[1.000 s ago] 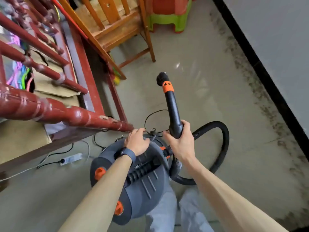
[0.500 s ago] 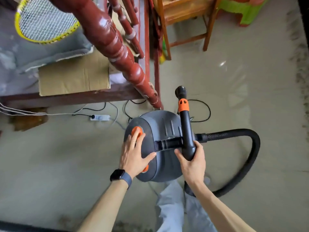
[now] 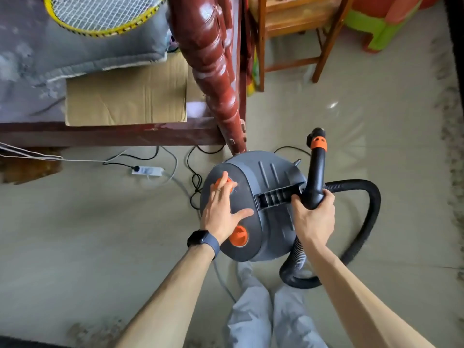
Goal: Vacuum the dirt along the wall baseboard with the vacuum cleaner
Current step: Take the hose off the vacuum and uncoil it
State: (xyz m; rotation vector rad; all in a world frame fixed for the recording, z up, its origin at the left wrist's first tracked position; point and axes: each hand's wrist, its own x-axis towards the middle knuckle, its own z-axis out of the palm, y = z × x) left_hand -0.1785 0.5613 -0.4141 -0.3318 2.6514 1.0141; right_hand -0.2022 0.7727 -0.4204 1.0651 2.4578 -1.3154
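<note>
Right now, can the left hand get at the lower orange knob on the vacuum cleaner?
Probably yes. The left hand lies flat on the vacuum cleaner, and the lower orange knob sits uncovered beside its palm, nothing between. The right hand grips the hose handle.

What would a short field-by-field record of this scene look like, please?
left hand: lies flat on top of the vacuum cleaner, fingertips on an orange knob
right hand: grips the black wand
hose: loops over the floor right of the canister
dirt: dark band along the floor's right edge, apart from the wand tip
power strip: on the floor, left of the canister
</note>
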